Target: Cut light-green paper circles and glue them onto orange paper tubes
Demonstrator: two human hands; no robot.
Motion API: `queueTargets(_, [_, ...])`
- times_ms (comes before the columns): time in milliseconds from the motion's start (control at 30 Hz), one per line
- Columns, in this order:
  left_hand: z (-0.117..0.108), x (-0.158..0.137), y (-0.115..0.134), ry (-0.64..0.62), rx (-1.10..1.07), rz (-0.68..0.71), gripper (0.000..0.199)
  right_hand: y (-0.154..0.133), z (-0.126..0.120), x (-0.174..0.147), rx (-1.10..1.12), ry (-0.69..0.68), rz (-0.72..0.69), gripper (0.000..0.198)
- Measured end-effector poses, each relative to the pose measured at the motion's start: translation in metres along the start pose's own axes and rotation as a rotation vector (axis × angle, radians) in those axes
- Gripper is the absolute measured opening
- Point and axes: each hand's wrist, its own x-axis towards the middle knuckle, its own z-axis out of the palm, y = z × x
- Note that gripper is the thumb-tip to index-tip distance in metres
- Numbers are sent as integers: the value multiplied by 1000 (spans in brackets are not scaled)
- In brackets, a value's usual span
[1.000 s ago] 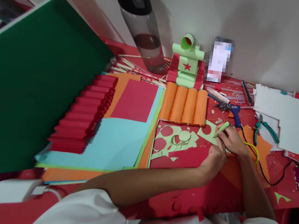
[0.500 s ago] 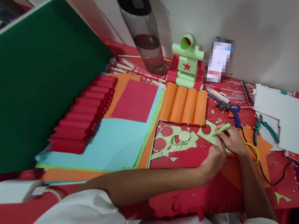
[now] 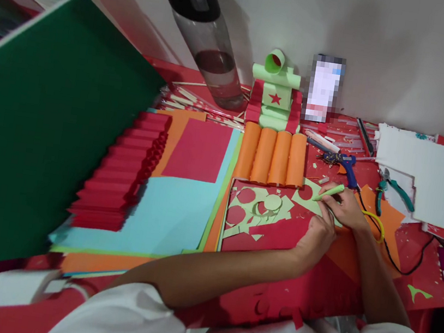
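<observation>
My right hand (image 3: 346,207) is closed around a slim, light-green pen-like thing (image 3: 332,192). Its narrow end points down left, over a light-green paper piece (image 3: 298,197) with a round hole. Whether it is a pen or a paper roll, I cannot tell. My left hand (image 3: 315,237) is curled closed just below, its fingertips meeting the right hand; anything pinched there is hidden. Light-green paper scraps (image 3: 257,207) with cut-out circles lie left of the hands, partly over red paper (image 3: 282,233). Behind them stand side by side several orange paper tubes (image 3: 264,155).
A green-and-red paper figure (image 3: 277,97) stands behind the tubes, near a water bottle (image 3: 216,61) and a phone (image 3: 322,89). Right lie a blue glue gun (image 3: 344,164), cutting pliers (image 3: 397,194) and white board (image 3: 436,183). Left are pleated red paper (image 3: 122,169), coloured sheets (image 3: 177,210) and a green board (image 3: 45,130).
The pen-like thing has shifted very slightly while both hands keep nearly the same pose. The view has moved a little, so the things at left sit slightly further left.
</observation>
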Motion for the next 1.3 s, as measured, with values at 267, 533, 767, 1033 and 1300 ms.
queueTargets(267, [-4, 0, -3, -11, -47, -13, 48, -1, 1, 0, -9, 44, 5, 27])
queueTargets(533, [-12, 4, -8, -10, 116, 60, 48, -2, 1, 0, -18, 71, 1, 24])
queueTargets(767, [-13, 4, -8, -10, 99, 62, 47, -5, 1, 2, -37, 92, 5, 21])
queueTargets(1033, [-14, 4, -9, -11, 63, 47, 49, -6, 1, 1, -29, 109, 22, 18])
queueTargets(1300, [-11, 4, -8, -6, 92, 49, 50, -6, 1, 1, -28, 110, 33, 18])
